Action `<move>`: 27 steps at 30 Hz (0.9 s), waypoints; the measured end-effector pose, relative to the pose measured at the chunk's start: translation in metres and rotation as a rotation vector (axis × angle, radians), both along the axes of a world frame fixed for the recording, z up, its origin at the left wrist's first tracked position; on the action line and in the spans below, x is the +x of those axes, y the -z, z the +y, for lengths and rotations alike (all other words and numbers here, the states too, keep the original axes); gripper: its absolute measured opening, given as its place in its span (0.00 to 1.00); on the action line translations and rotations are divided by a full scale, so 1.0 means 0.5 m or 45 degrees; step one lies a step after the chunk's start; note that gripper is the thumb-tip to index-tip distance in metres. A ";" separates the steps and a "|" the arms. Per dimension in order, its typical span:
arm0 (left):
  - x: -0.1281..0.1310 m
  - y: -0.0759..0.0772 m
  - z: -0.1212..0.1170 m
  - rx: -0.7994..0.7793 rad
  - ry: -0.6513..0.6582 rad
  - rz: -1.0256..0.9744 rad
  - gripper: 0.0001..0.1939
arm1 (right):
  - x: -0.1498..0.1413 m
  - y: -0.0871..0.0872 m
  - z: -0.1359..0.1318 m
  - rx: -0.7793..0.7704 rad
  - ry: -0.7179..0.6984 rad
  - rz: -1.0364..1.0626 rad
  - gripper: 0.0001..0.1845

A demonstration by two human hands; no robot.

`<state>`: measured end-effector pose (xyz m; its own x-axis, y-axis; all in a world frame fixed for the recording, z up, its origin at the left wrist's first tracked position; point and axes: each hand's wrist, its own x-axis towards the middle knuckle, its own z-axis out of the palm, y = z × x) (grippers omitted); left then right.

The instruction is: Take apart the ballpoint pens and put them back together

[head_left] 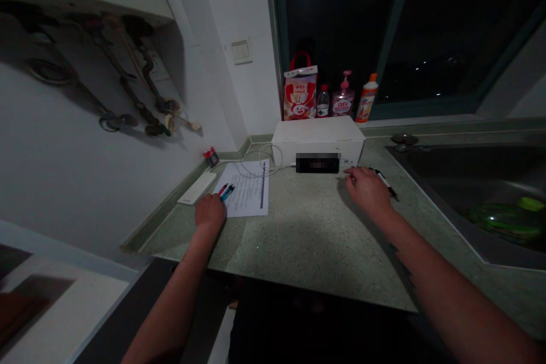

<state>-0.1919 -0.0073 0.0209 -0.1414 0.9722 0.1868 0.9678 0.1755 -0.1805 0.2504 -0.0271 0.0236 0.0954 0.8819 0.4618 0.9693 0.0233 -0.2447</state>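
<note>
My left hand (210,210) is closed at the lower left edge of a printed sheet of paper (251,187). Several pens (227,192), red and blue, stick out from its fingers over the sheet. My right hand (367,186) is low over the green speckled counter (298,233), fingers reaching left and slightly apart, with nothing plainly in them. Just beyond its knuckles, a black and white pen (386,185) lies on the counter. Left of its fingertips, a dark phone (318,164) leans against a white box (318,131), its screen partly blurred out.
A white cable (260,168) loops across the paper. A flat white strip (197,189) and a small red packet (211,156) lie by the left wall. Bottles (342,96) and a red bag (300,94) stand behind the box. At right is a sink (452,205) with something green inside.
</note>
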 end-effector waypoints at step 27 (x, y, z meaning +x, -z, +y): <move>0.384 -0.030 0.025 0.028 1.263 -0.791 0.12 | -0.054 0.011 -0.017 -0.092 -0.648 0.071 0.16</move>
